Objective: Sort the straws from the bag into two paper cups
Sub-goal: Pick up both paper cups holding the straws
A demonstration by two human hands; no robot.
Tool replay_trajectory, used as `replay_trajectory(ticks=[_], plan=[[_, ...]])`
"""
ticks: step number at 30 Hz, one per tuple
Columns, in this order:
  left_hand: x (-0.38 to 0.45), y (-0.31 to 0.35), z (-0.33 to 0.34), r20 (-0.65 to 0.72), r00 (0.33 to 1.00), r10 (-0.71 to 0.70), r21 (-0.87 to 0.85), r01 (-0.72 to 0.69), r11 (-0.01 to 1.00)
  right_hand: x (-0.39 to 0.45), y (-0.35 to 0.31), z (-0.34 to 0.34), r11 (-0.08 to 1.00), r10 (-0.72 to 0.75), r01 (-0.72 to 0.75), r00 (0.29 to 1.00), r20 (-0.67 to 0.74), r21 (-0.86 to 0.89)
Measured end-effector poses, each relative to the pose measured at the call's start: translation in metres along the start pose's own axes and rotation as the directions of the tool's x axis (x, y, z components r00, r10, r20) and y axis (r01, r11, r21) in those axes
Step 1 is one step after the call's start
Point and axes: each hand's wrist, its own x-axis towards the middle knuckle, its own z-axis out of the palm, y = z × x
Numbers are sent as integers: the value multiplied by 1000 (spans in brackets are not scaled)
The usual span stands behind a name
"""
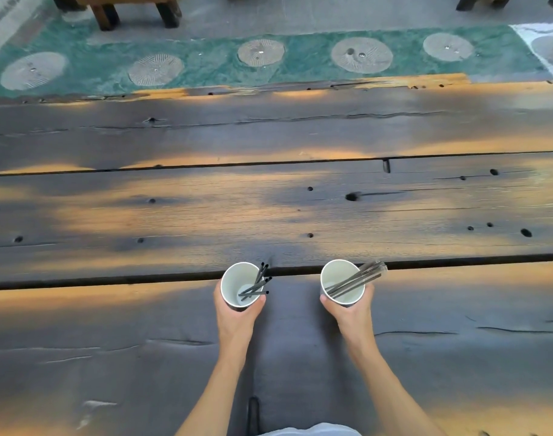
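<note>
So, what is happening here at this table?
A person holds one paper cup in each hand over a dark wooden table. The left hand grips the left cup, which holds bare black straws. The right hand grips the right cup, which holds wrapped straws. No bag is visible.

A single wide-angle camera, worn on the person's head, is looking forward and steeply down over a dark wooden bench (268, 199). It is sitting close to the near edge, so both forearms are reaching up from the bottom of the frame toward the centre. The far planks are curving with lens distortion, and beyond the bench edge the view is taking in a green floor strip (300, 58) along the top.
</note>
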Motion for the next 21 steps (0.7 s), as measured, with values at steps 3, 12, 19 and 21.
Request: replay_trajectory(ticks=[3,12,19,21], plan=[[2,3,1,-1,1000,19,-7,-19,1000,2,-5,1,1000,-19,19,1000,2,-16],[37,43,23,-22,996,85,-57,-86,995,36,-57,21,994,-110,110,994,-13,-7],[92,96,51,12,982,188,-63,-187,980,95,-113,45,978,-201,199,979,32,69],[111,110,60,19,975,222,-84,-219,972,114,-130,53,970,-230,228,973,17,87]])
